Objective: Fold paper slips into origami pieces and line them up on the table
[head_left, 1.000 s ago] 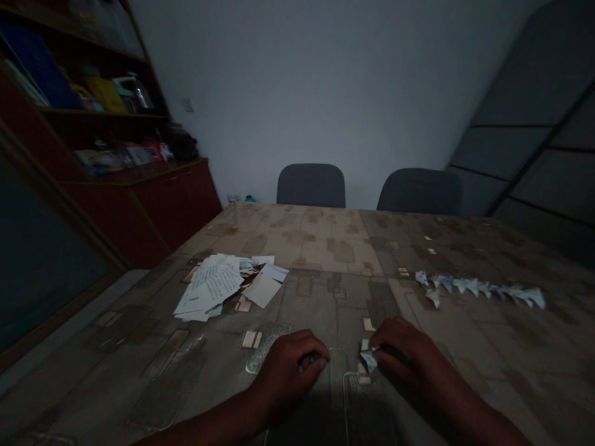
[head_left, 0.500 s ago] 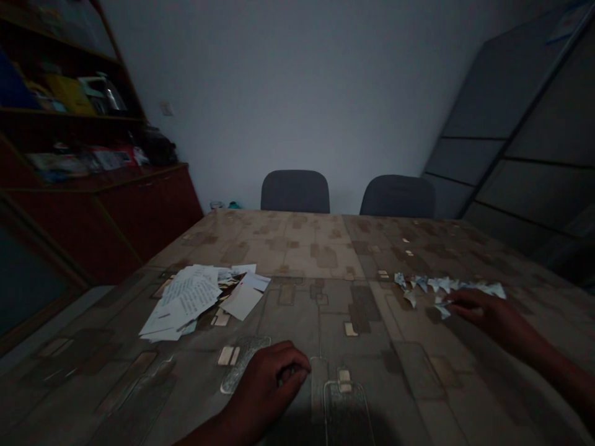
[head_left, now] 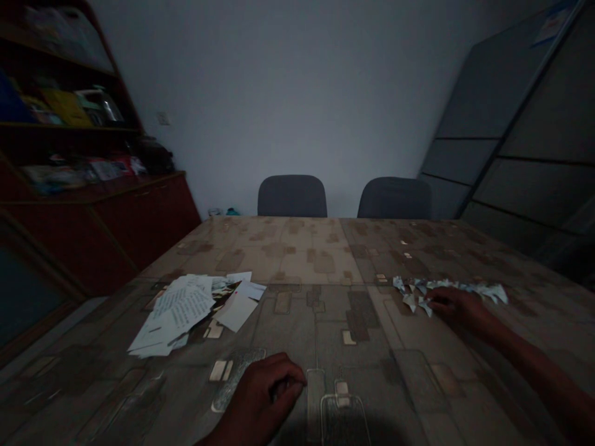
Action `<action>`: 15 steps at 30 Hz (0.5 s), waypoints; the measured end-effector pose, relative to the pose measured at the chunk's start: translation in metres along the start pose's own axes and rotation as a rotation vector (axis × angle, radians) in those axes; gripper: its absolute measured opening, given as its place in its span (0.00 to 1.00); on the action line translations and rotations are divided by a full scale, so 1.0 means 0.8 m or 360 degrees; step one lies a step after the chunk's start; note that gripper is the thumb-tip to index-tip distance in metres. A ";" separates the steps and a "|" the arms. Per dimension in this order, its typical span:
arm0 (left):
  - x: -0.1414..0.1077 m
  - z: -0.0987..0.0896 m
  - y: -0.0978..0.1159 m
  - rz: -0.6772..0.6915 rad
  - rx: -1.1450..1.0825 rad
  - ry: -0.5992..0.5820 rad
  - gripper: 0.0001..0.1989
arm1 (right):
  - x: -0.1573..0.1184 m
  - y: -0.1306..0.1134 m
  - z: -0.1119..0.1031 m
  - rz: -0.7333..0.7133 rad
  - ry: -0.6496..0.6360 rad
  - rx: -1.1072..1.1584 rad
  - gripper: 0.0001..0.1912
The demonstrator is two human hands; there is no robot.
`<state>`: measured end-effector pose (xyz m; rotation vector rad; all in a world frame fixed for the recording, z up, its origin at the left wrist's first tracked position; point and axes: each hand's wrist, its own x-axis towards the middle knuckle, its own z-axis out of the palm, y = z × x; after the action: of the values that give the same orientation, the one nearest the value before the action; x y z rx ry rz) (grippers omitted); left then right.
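My right hand (head_left: 453,305) reaches over the right side of the table, its fingers pinched at a small folded paper piece (head_left: 424,306). Beside and behind it runs a row of similar folded paper pieces (head_left: 493,292), partly hidden by the hand. My left hand (head_left: 274,387) rests at the front middle of the table, fingers curled with thumb and fingertips together; whether anything small is between them cannot be made out. Left of centre lies a loose pile of printed and blank paper sheets (head_left: 181,310), apart from both hands.
A patterned cloth covers the table (head_left: 297,248). Two grey chairs (head_left: 292,196) stand at its far edge. To the left is a red-brown cabinet (head_left: 144,217) with items on its shelves; a grey panelled cabinet (head_left: 469,124) stands on the right.
My right hand has moved left with the folded paper piece, bringing it beside the leftmost pieces. My left hand keeps its curled pose. The view has shifted slightly.
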<state>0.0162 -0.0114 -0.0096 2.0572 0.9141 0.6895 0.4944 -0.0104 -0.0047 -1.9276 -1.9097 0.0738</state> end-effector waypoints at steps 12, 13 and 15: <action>0.001 0.000 0.004 -0.0018 0.0015 0.0000 0.07 | 0.006 0.002 0.007 -0.0014 -0.0019 0.0018 0.12; 0.001 0.000 0.003 -0.0023 0.0017 0.0004 0.07 | 0.007 0.001 0.007 -0.0015 -0.0013 0.0020 0.12; 0.001 0.001 0.000 -0.0022 0.0021 0.0009 0.07 | 0.007 -0.002 0.007 -0.0018 -0.0004 0.0028 0.12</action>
<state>0.0173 -0.0115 -0.0100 2.0594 0.9374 0.6836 0.4913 -0.0033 -0.0073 -1.9060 -1.9154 0.0897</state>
